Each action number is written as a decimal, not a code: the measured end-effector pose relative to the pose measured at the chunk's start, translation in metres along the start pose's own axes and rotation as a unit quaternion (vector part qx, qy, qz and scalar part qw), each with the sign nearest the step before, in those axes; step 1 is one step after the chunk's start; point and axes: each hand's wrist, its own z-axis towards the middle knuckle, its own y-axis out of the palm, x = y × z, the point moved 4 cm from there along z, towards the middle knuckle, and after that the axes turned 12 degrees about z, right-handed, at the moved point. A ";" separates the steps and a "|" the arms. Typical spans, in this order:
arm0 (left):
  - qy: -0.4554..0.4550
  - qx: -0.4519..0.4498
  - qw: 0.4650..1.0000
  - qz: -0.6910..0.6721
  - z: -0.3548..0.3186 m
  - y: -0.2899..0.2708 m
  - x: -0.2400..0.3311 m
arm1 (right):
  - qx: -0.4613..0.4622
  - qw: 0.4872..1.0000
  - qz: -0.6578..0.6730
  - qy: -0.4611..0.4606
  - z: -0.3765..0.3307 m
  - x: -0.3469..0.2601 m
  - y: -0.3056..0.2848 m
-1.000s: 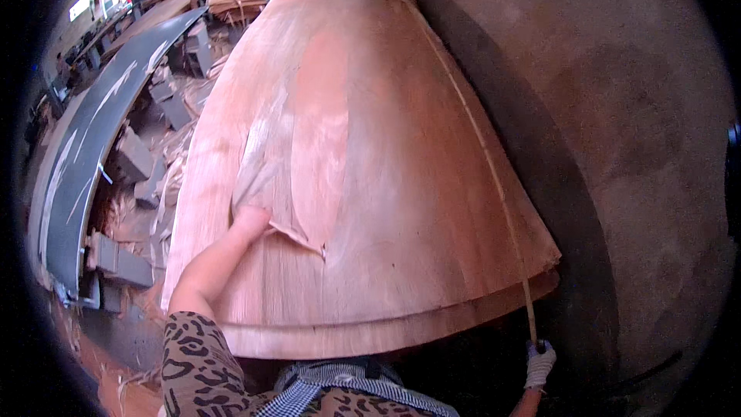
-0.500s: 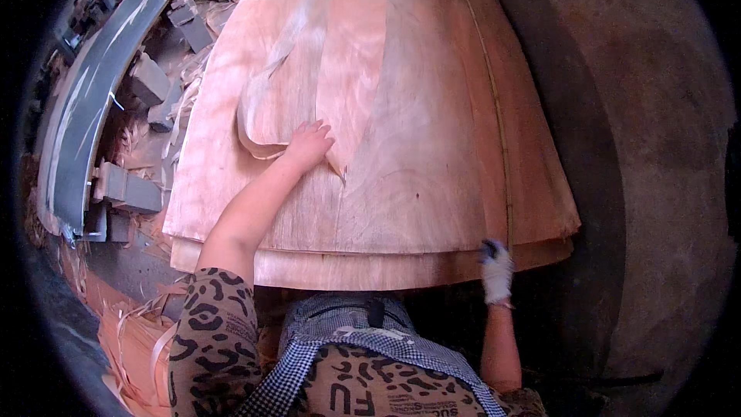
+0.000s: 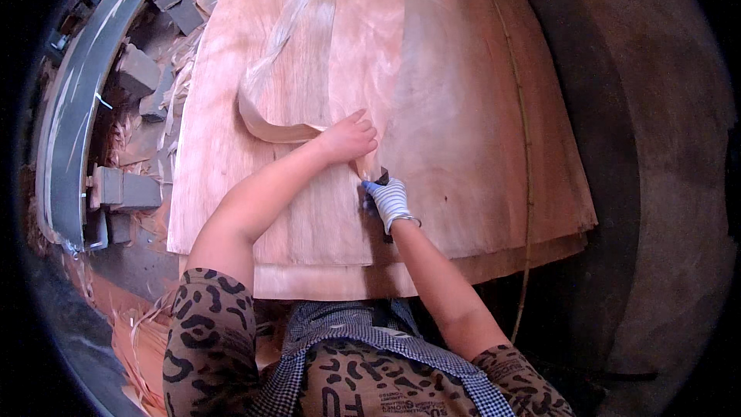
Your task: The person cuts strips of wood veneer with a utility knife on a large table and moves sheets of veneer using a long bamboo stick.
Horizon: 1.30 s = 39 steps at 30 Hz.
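Note:
A large stack of thin wood veneer sheets lies in front of me. On its top sheet a narrow strip of veneer curls up and runs under my bare left hand, whose fingers close over it. The strip's pointed end comes out below that hand. Right beside this end, my right hand, in a striped white and blue glove, is wrapped around a dark hand tool. The tool's exact kind is mostly hidden by the fingers.
A thin long stick lies lengthwise over the right part of the stack and past its near edge. To the left are grey blocks, a long dark curved-looking panel and veneer scraps.
My right hand has come from the stack's near right edge up and left to beside my left hand. The left hand has shifted slightly right with the strip. The view has moved a little.

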 end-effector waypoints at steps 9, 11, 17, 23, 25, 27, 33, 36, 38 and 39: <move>-0.080 -0.118 0.987 0.080 -0.003 0.058 -0.008 | 0.101 0.950 -0.295 -0.020 -0.002 -0.020 0.016; -0.173 -0.169 0.966 0.092 0.002 0.060 -0.046 | 0.108 0.956 -0.270 -0.031 -0.001 -0.021 0.014; -0.306 -0.124 0.944 -0.029 -0.091 0.012 -0.119 | 0.064 0.996 0.022 -0.056 -0.021 -0.007 -0.053; -0.396 -0.481 0.775 0.102 -0.418 -0.037 -0.072 | 0.318 0.925 -0.156 -0.135 -0.095 -0.028 -0.253; -0.452 -0.545 0.693 0.138 -0.508 -0.088 -0.045 | 0.416 0.839 -0.345 -0.053 -0.117 -0.003 -0.334; -0.537 -0.552 0.620 0.149 -0.559 -0.109 -0.018 | 0.435 0.765 -0.469 -0.077 -0.129 0.005 -0.352; -0.712 -0.156 0.681 -0.062 -0.376 -0.142 -0.042 | 0.242 0.828 -0.440 -0.249 -0.107 -0.020 -0.224; -0.547 -0.110 0.823 -0.106 -0.283 -0.127 -0.031 | -0.006 0.828 -0.437 -0.352 -0.113 -0.038 -0.101; -0.476 -0.124 0.848 -0.196 -0.232 -0.106 -0.008 | -0.134 0.876 -0.321 -0.335 -0.106 -0.031 -0.048; -0.473 -0.135 0.836 -0.242 -0.220 -0.087 0.008 | -0.178 0.885 -0.271 -0.334 -0.102 -0.023 -0.020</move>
